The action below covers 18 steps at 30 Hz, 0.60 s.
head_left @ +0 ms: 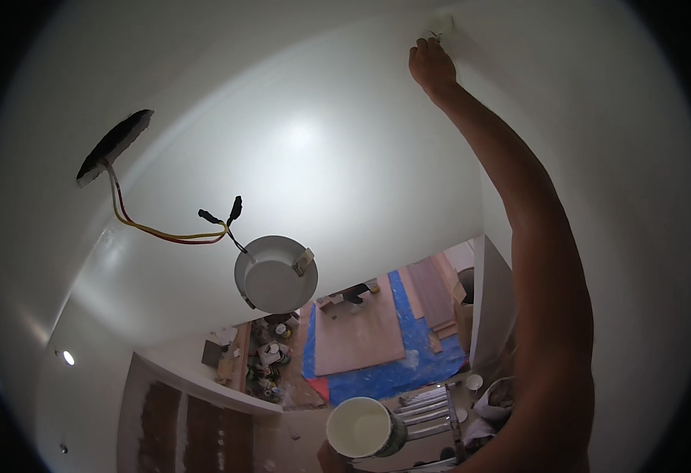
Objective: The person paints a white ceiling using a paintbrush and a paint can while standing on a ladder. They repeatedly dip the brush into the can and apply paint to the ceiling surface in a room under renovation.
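My right arm reaches up high, and my right hand is closed at the top of the white wall, close to a corner. A small, pale, blurred shape with thin dark lines shows just beyond the fingers; it may be a brush, but its kind is unclear. Low in the picture, my left hand grips a round tub from its left side. White, paint-like liquid shows inside the tub. Most of the left hand is cut off by the lower edge.
A round light fitting hangs by red and yellow wires from a ragged hole. Far below are a ladder, blue sheeting, boards and cluttered cans. A small lit lamp shows at left.
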### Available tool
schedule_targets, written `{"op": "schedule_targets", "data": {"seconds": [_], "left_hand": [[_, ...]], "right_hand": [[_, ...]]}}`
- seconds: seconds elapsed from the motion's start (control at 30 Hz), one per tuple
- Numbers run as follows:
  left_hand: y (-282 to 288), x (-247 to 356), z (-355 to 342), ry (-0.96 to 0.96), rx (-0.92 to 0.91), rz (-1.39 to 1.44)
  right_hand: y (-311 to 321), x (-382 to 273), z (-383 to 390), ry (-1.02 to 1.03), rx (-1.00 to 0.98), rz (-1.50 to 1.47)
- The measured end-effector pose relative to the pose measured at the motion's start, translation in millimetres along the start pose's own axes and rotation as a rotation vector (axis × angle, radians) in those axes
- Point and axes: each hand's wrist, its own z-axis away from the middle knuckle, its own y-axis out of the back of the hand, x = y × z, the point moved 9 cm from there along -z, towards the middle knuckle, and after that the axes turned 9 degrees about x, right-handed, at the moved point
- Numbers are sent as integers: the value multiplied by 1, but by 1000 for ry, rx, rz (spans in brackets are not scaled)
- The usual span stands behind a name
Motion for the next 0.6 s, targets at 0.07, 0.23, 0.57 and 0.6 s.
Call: {"op": "schedule_targets", "data": {"seconds": [0.07,0.23,0.57,0.6], "left_hand": [[9,-21,2,-33,28,-12],[6,-51,-3,-112,61,-92],[-8,-16,3,19,-18,-69],[-3,-28,2,-50,6,-173]], "right_hand": [[-7,7,14,-117,-58,-121],[-22,-12,44,-83,-294,-151],[30,12,-17,-59,-72,-73],[28,6,-13,-53,-14,-56]]}}
